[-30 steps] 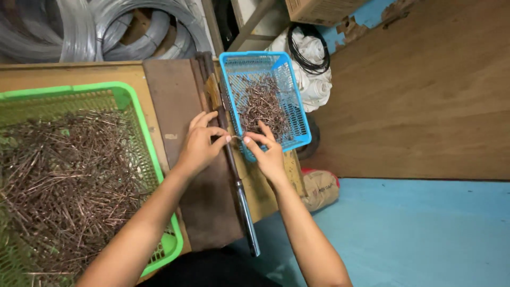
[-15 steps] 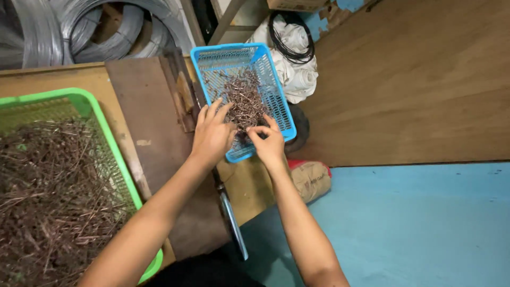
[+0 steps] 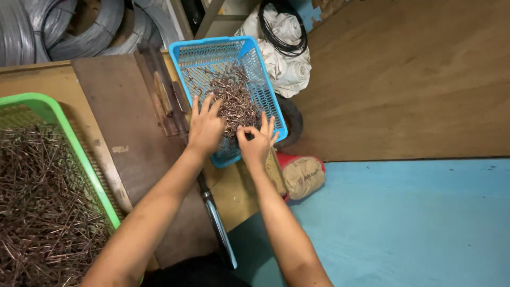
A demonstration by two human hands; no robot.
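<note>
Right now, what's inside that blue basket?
The blue basket holds a pile of short brown metal pieces. Both hands, left and right, cover its near end, hiding what lies beneath.

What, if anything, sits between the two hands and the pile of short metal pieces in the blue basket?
Nothing visible does. The left hand and right hand are both over the blue basket, fingers at the edge of the pile of metal pieces, with no lid or other object between.
</note>
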